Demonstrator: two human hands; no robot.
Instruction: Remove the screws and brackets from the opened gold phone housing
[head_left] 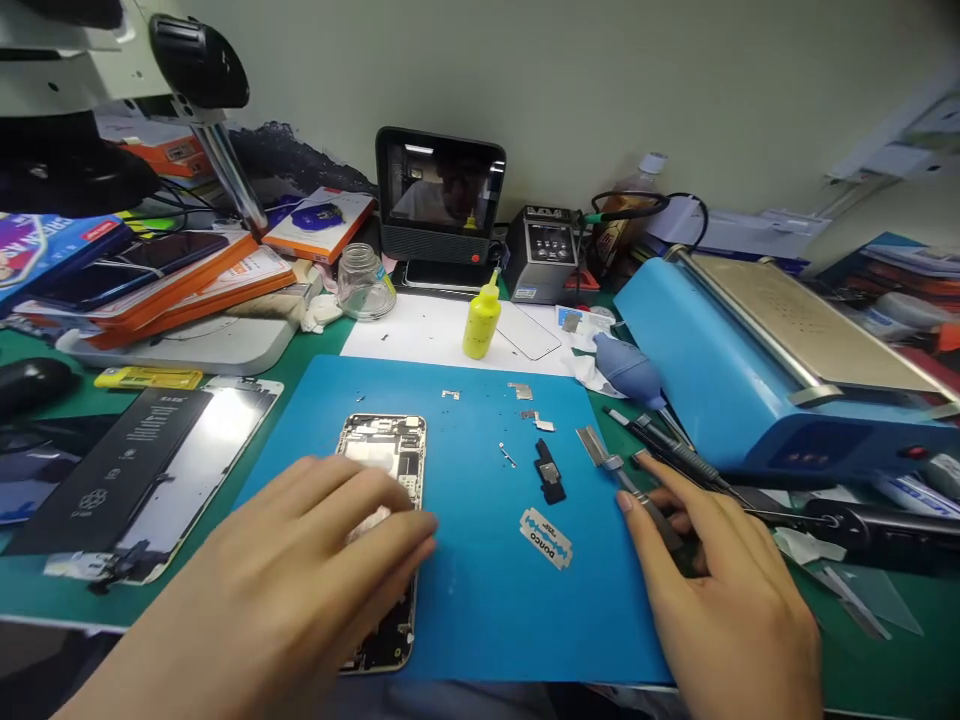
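My left hand (315, 570) is over an opened phone (409, 615) with its inner parts exposed. Its fingers are bent and pressed together, slightly blurred. A whitish bit shows under them, too hidden to name. At the mat's right edge, my right hand (720, 580) has thumb and fingers around the grey handle of a scraper knife (637, 490), whose flat metal blade points up and left. Left of it lie a razor blade (546, 538), a black phone part (550, 472) and small metal brackets (520, 391), all on the blue mat (480, 620).
A phone screen (214, 470) with a black battery (127, 465) lies at left. Behind the mat stand a yellow bottle (481, 322), a glass jar (364, 285) and a display (442, 190). At right are a blue heating machine (697, 370), an air blower (628, 368) and several tools.
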